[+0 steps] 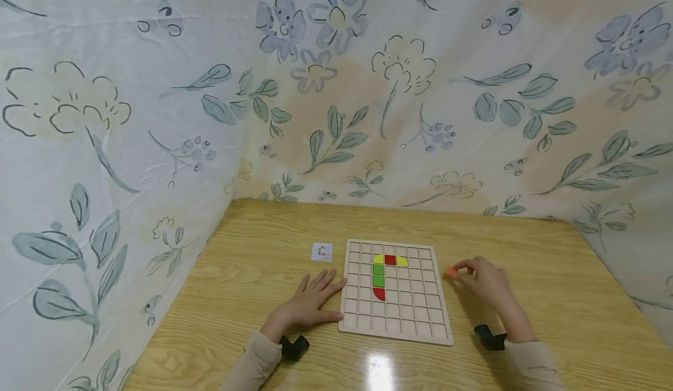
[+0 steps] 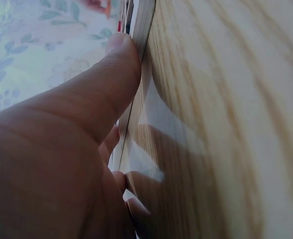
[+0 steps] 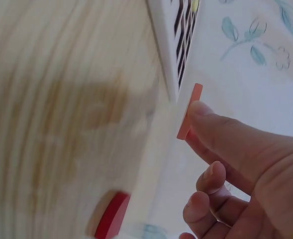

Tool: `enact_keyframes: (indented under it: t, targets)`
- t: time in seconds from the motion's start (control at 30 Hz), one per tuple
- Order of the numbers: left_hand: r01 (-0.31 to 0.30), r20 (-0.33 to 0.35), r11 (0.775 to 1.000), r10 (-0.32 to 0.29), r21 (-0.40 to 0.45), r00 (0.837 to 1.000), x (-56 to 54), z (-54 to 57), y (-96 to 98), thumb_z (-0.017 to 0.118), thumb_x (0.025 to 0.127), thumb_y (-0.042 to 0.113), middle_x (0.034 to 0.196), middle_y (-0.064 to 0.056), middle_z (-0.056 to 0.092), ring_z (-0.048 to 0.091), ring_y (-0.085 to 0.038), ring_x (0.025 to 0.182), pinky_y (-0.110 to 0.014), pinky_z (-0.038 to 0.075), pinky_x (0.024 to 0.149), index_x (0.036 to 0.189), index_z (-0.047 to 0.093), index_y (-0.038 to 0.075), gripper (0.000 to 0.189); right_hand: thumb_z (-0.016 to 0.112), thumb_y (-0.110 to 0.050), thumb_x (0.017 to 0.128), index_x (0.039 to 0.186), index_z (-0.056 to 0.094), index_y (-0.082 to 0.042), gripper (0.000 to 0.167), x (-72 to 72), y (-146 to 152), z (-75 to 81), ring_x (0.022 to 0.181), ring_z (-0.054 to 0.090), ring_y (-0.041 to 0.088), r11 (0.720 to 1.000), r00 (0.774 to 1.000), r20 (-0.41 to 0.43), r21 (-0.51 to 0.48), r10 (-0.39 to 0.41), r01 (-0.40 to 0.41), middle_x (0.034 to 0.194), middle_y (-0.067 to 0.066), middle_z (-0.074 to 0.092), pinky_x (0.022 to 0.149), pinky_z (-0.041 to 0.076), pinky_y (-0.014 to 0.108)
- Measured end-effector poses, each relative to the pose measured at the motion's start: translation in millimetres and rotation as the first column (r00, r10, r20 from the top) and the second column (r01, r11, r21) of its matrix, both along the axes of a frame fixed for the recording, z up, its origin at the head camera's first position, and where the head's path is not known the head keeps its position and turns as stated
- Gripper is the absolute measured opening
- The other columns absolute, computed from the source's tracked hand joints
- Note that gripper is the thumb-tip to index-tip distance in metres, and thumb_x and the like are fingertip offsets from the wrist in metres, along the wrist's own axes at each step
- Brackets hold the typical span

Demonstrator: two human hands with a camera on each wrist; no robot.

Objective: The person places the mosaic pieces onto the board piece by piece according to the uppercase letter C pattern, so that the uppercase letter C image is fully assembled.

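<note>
My right hand (image 1: 486, 283) pinches a flat orange tile (image 1: 450, 272) between thumb and fingertips, just right of the wooden grid board (image 1: 394, 331). In the right wrist view the orange tile (image 3: 190, 112) is seen edge-on, raised over the table. My left hand (image 1: 310, 302) lies with spread fingers at the board's left edge, thumb and a fingertip touching the rim. On the grid, a red square (image 1: 390, 260) sits between two yellow rounded pieces (image 1: 378, 259). Below the left yellow piece come two green squares (image 1: 378, 275), then a red quarter-round piece (image 1: 379, 293).
A small printed pattern card (image 1: 322, 252) lies on the wooden table (image 1: 263, 233), left of the board's far corner. The right wrist view shows a red piece (image 3: 112, 215) on the tabletop near my right hand. Floral cloth (image 1: 336, 116) hangs behind and along the sides.
</note>
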State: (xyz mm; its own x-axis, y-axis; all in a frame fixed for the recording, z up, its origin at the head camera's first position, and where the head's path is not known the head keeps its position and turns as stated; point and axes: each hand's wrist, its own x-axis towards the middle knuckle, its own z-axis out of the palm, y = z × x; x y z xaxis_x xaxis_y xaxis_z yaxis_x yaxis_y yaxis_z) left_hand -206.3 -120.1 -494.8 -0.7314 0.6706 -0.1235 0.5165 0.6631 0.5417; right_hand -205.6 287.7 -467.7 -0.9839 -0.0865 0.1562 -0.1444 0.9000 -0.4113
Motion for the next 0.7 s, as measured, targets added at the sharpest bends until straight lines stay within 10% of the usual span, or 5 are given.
enact_keyframes:
  t: [0.7]
  targets:
    - [0.008, -0.001, 1.0, -0.008, 0.008, 1.0, -1.3, -3.3, -2.1, 0.052, 0.09, 0.049, 0.156, -0.012, 0.007, 0.001, -0.032, 0.143, -0.06, -0.003, 0.111, 0.149, 0.022, 0.019, 0.072, 0.074, -0.02, 0.079, 0.094, 0.072, -0.013, 0.016, 1.9, -58, -1.0, 0.064, 0.039, 0.012, 0.993, 0.993, 0.025, -0.041, 0.116, -0.115, 0.074, -0.002, 0.048, 0.063, 0.023, 0.031]
